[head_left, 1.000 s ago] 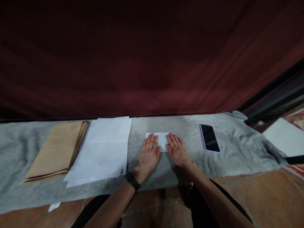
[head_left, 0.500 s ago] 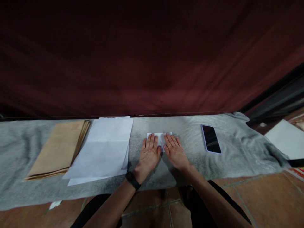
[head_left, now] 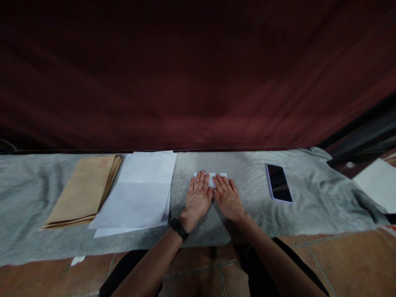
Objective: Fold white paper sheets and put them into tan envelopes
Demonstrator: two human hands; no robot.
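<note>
A small folded white paper lies on a grey cloth, mostly covered by my hands. My left hand rests flat on its left part with the fingers stretched out and a dark band on the wrist. My right hand lies flat on its right part, fingers extended, close beside the left hand.
A stack of white sheets lies left of my hands, and a pile of brown envelopes further left. A dark phone lies at the right. A dark red curtain hangs behind. Tiled floor runs in front.
My two hands have drawn closer together over the folded paper, covering more of it. The view has shifted slightly.
</note>
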